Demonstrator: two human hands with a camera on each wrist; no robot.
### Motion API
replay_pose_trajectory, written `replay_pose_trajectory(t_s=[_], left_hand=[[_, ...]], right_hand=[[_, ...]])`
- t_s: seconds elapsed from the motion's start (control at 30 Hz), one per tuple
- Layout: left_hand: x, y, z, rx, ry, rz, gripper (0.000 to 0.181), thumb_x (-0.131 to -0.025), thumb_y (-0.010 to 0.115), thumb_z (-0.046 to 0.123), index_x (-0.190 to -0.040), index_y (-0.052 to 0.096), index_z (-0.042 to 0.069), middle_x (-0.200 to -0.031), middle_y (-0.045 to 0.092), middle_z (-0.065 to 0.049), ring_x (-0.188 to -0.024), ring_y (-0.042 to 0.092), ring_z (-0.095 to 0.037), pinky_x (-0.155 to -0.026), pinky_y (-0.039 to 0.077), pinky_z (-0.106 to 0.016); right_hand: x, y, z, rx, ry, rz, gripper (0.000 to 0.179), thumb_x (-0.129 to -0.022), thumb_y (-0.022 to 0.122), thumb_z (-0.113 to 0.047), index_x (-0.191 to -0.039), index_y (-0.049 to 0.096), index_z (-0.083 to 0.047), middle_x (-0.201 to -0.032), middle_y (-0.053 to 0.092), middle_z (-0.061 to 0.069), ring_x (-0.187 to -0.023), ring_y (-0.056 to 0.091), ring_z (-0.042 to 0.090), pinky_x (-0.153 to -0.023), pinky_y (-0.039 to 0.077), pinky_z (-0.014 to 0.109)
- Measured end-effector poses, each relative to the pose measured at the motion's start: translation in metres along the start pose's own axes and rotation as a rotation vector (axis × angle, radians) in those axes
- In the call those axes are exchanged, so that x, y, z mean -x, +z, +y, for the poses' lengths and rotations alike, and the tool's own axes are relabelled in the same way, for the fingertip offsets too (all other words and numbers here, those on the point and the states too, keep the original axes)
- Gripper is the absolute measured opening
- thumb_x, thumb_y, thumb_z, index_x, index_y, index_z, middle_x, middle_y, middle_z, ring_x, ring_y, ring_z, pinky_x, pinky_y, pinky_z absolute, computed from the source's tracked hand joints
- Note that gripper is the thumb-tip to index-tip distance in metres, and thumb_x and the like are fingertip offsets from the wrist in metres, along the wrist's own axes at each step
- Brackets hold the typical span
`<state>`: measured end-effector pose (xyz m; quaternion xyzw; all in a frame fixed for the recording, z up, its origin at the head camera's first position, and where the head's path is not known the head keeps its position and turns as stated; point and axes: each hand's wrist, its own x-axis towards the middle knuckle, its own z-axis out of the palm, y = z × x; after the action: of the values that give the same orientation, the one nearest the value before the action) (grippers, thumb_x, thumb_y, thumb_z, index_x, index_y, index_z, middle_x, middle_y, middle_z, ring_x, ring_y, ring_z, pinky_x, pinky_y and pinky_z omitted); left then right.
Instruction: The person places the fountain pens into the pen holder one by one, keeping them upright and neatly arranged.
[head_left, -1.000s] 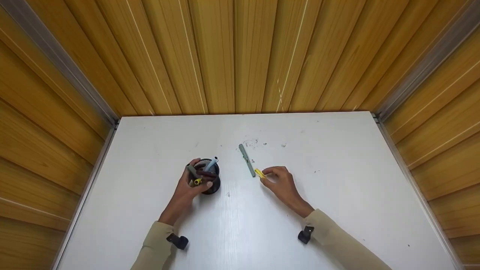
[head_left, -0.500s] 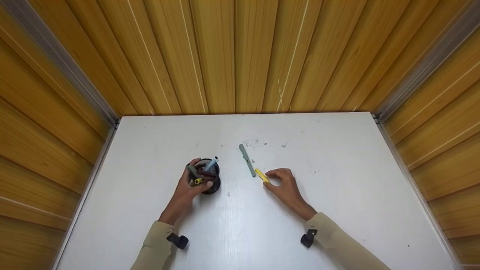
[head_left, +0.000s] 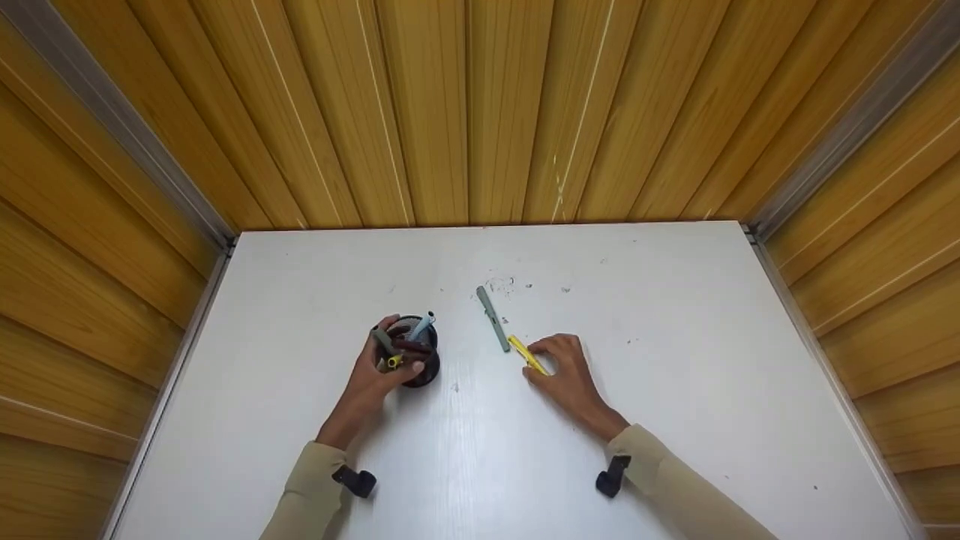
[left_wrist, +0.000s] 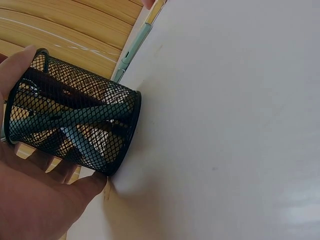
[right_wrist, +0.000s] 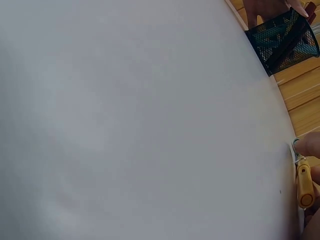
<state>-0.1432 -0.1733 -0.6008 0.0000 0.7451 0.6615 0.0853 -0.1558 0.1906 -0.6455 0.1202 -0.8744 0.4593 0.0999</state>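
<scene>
Gripping, left: your left hand (head_left: pixel 375 379) has its fingers clamped round the black mesh cup (left_wrist: pixel 75 112), with the thumb at the near right of the rim and a fingertip showing at the far side.
Mesh cup: stands on the white surface (head_left: pixel 465 465), within your left fingers.
Cup contents: between your left thumb and fingers, a dark green pen (head_left: pixel 384 341) leans toward the fingers; a light blue pen (head_left: pixel 423 327) leans out at the far side, beyond the thumb; a dark red pen (head_left: pixel 412 347) lies across the middle; a yellow-ended pen (head_left: pixel 394 362) shows just beside the thumb.
Pinching, right: your right hand (head_left: pixel 568 373) holds the yellow pen (head_left: pixel 527 355) between thumb and fingertips; its far end points ahead and left of them.
Pale green pen (head_left: pixel 493 319): lies ahead and left of your right fingers, its near end just beside the yellow pen's far end; contact cannot be told.
Dark marks (head_left: pixel 501 285): beyond your right fingers, near the pale green pen's far end.
Panelled wall (head_left: pixel 480 112): well beyond both sets of fingers.
</scene>
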Motion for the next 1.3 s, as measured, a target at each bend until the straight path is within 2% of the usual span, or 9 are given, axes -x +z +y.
replay_pose_trajectory(t_s=[0.27,0.5,0.73,0.9,1.1,1.3], left_hand=[[-0.001,0.0,0.001,0.0,-0.005,0.002,0.09,-0.095,0.09,0.028,-0.169,0.039,0.036,-0.175,0.038,-0.009,-0.168,0.017,-0.039,-0.131,0.017,-0.069],[-0.001,0.0,0.001,0.0,-0.006,-0.002,0.09,-0.095,0.089,0.028,-0.169,0.039,0.035,-0.176,0.037,-0.01,-0.168,0.018,-0.041,-0.129,0.02,-0.071],[-0.001,-0.001,0.0,-0.007,0.0,-0.004,0.09,-0.095,0.089,0.03,-0.169,0.039,0.035,-0.175,0.038,-0.007,-0.168,0.017,-0.039,-0.129,0.017,-0.072],[0.0,-0.002,0.001,0.009,-0.005,-0.011,0.09,-0.095,0.09,0.031,-0.168,0.039,0.041,-0.173,0.04,-0.006,-0.168,0.019,-0.038,-0.129,0.018,-0.072],[-0.001,-0.002,-0.001,0.011,-0.012,-0.016,0.091,-0.095,0.089,0.033,-0.168,0.037,0.044,-0.173,0.041,-0.006,-0.168,0.02,-0.037,-0.129,0.018,-0.072],[-0.001,-0.001,0.0,0.008,-0.01,-0.013,0.09,-0.095,0.089,0.031,-0.169,0.038,0.04,-0.173,0.041,-0.008,-0.167,0.022,-0.036,-0.13,0.018,-0.071]], right_hand=[[0.001,0.004,0.0,0.019,0.02,0.03,0.03,-0.086,0.091,0.0,-0.114,0.08,-0.008,-0.113,0.07,0.003,-0.119,0.054,0.025,-0.106,0.044,0.044],[0.001,0.008,-0.002,0.03,0.045,0.051,0.028,-0.088,0.09,-0.001,-0.114,0.081,-0.008,-0.112,0.071,0.004,-0.119,0.054,0.026,-0.105,0.044,0.043],[0.0,0.013,-0.003,0.061,0.042,0.078,0.027,-0.087,0.092,-0.003,-0.111,0.081,-0.007,-0.104,0.07,0.003,-0.113,0.054,0.026,-0.101,0.043,0.043],[-0.002,0.013,-0.004,0.057,0.046,0.089,0.022,-0.085,0.092,-0.002,-0.105,0.081,-0.006,-0.094,0.069,0.002,-0.109,0.054,0.024,-0.099,0.043,0.041],[-0.002,0.013,-0.004,0.062,0.045,0.091,0.021,-0.086,0.092,-0.002,-0.103,0.081,-0.006,-0.094,0.068,0.002,-0.109,0.054,0.023,-0.098,0.045,0.041],[-0.001,0.013,-0.003,0.069,0.052,0.092,0.021,-0.086,0.092,-0.003,-0.102,0.081,-0.008,-0.094,0.068,0.001,-0.11,0.054,0.023,-0.099,0.045,0.043]])
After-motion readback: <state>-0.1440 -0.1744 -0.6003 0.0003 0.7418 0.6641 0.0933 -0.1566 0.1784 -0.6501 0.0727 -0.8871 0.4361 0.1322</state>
